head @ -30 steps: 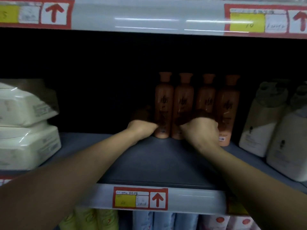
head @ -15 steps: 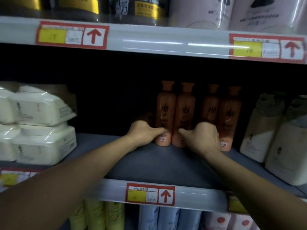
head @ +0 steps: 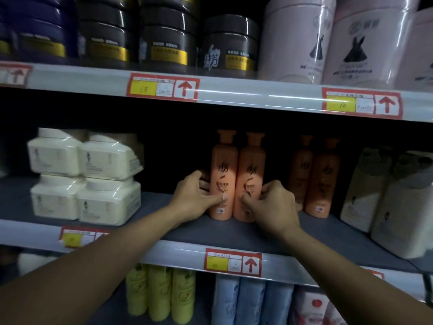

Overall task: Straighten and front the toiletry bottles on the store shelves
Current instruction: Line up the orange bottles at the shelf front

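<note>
With my left hand [head: 195,198] and right hand [head: 273,204] each gripping an orange bottle [head: 223,174], I should slide both forward evenly, labels outward.

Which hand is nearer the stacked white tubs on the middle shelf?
Left. The left hand grips an orange bottle beside the white tubs; the right hand is farther away.
</note>
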Action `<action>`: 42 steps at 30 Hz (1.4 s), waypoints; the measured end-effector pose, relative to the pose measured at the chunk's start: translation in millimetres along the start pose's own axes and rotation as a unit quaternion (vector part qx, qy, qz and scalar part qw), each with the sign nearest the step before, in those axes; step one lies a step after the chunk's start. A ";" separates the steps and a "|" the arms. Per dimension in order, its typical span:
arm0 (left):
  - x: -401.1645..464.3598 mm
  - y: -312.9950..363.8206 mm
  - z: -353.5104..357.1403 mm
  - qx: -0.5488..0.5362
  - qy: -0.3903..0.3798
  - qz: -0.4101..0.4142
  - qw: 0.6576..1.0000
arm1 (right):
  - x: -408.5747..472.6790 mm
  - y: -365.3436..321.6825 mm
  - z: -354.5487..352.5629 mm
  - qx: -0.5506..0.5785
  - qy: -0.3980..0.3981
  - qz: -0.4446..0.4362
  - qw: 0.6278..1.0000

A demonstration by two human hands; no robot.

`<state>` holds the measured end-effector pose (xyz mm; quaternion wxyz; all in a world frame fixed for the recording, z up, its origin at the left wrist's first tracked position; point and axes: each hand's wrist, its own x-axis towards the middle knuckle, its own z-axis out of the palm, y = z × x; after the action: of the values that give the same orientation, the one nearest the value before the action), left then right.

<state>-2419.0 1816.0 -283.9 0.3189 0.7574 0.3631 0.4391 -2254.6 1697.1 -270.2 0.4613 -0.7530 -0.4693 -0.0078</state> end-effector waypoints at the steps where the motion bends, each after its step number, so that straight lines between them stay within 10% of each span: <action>1: -4.1 -0.3 -4.0 -0.002 0.002 0.003 1.000 | -3.3 -1.2 2.2 0.005 0.001 -0.004 1.000; 42: -30.4 -6.3 -37.1 0.081 0.014 -0.015 0.996 | -29.5 -17.3 41.2 -0.028 0.018 -0.075 0.997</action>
<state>-2464.6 1800.2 -286.9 0.2579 0.7689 0.4135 0.4138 -2300.7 1707.7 -295.1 0.4469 -0.7279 -0.5155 -0.0691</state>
